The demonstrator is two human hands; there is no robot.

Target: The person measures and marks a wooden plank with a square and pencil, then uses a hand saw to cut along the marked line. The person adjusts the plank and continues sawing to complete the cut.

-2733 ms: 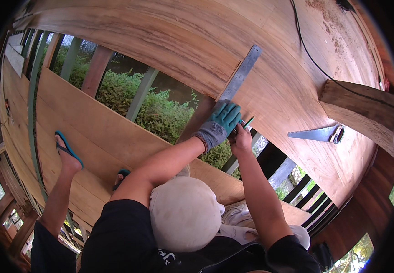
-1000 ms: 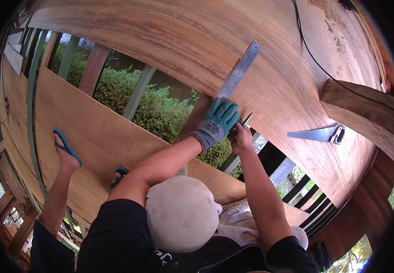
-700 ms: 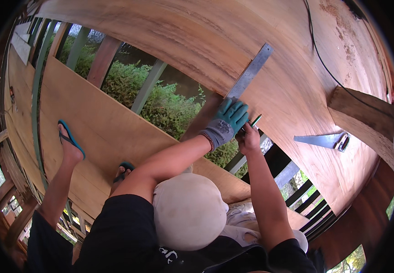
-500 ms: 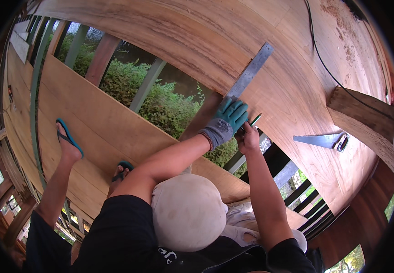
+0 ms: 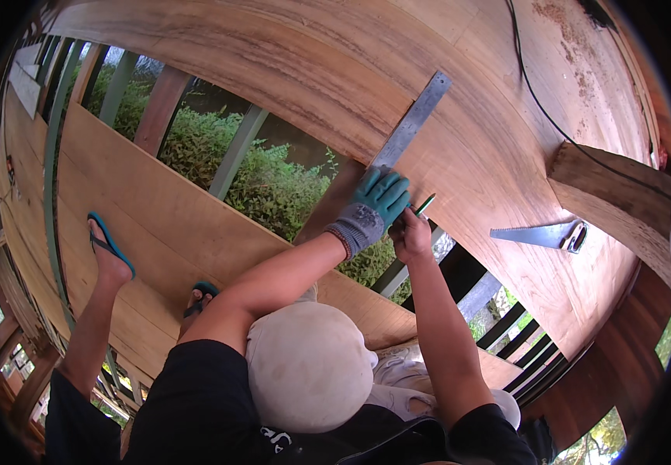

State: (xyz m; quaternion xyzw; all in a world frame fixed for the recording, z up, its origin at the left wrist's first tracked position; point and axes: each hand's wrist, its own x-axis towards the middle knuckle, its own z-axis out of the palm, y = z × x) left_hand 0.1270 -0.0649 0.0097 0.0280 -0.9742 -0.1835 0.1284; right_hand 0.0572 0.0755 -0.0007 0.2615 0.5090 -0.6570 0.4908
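A metal straightedge [image 5: 415, 115] is laid flat on the wooden sheet [image 5: 475, 147], slanting away from the sheet's near edge. Its near end is covered by the gloved left hand [image 5: 370, 209], whose fingers are set close together over the metal, apparently so that slipping is prevented; whether the thumb is hooked beneath cannot be told. Just right of the straightedge's near end, a green pencil [image 5: 426, 204] is pinched in the bare right hand [image 5: 410, 236]. Its tip is left projecting past the fingers, presumably so that it is free to be used beside the metal; whether the wood is touched cannot be made out. Well to the right of the straightedge, a handsaw [image 5: 537, 235] is rested on its side, seemingly out of the hands' way. Beyond it, a thick timber [image 5: 607, 174] is crossed by a black cable [image 5: 533, 89].
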